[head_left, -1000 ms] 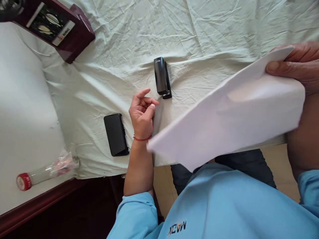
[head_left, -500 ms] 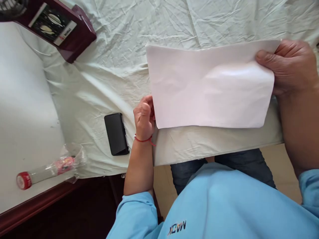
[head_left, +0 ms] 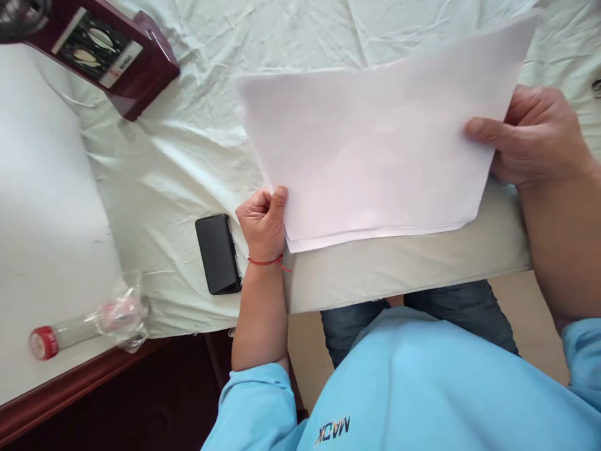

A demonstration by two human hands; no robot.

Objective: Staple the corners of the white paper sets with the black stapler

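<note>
The paper sheets (head_left: 375,144) hide the cloth-covered counter (head_left: 188,144) beyond the left hand's fingers (head_left: 263,203). The right hand's fingers (head_left: 539,119) curl behind the sheets, mostly unseen.

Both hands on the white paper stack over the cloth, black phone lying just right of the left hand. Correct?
Not quite. The head view shows the black phone lying just left of the left hand, not right of it. The rest holds: the left hand and the right hand both grip the white paper stack over the cloth.
</note>
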